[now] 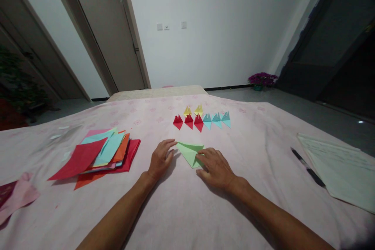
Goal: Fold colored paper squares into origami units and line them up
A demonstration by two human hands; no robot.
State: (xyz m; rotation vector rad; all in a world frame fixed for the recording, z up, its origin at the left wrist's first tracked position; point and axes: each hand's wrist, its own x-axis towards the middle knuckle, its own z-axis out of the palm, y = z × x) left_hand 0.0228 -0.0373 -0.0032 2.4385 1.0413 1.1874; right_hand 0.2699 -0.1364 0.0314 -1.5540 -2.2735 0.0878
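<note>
A light green sheet of origami paper [189,153], folded into a triangular shape with a raised flap, lies on the cloth between my hands. My left hand [161,159] is at its left corner; the fingers stretch out, fingertips touching that corner, thumb apart. Over the right side of the paper, my right hand [216,168] grips the flap with bent fingers, the thumb by the lower edge. Part of the paper is hidden under those fingers. Just beyond stand small folded paper birds: red [189,121], light blue [216,120] and yellow [199,109].
A loose pile of coloured paper [113,148] lies to the left, near a clear plastic wrapper [60,136]. Crumpled pink paper [25,195] is at the far left. On the right are a black pen [307,167] and a notebook [345,172]. A pink patterned tablecloth [258,144] covers the table.
</note>
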